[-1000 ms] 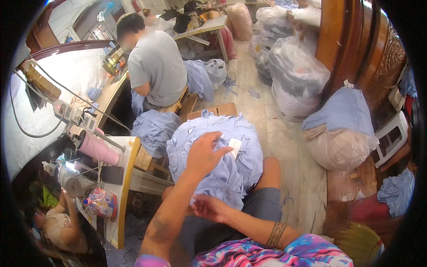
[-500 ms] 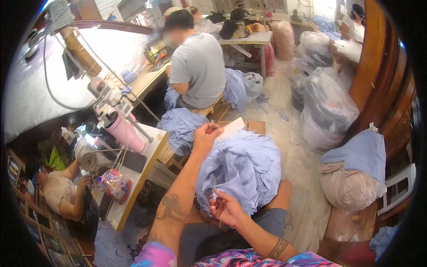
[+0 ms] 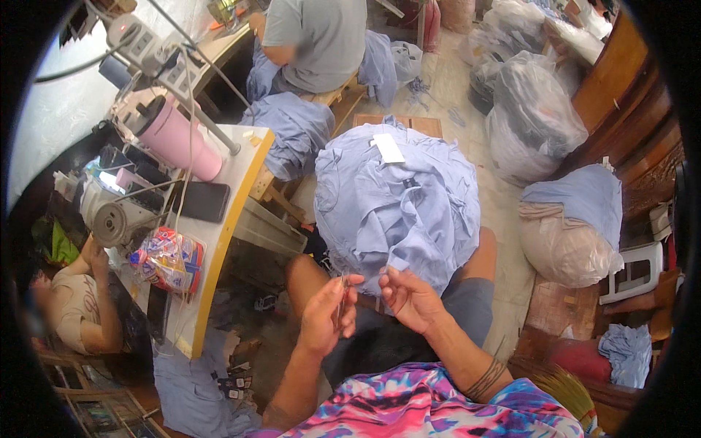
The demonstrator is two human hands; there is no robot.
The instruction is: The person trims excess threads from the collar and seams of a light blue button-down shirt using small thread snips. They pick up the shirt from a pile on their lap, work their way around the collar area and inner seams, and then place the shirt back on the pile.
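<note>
The white card [image 3: 391, 150] is now lying on the blue cloth [image 3: 398, 215] between the knees, and the left hand [image 3: 328, 310] is sitting lower, its fingers curling around what is looking like a thin tool [image 3: 341, 302]. The right hand [image 3: 411, 299] is keeping thumb and finger together at the cloth's near edge, pinching something I cannot make out. I'm worrying about the tool's tip snagging fabric if the hands are closing up, or the loose card sliding off if the bundle is tilting.

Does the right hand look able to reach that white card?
Probably yes: the white card lies uncovered on the blue cloth, with only cloth between it and the right hand.
</note>
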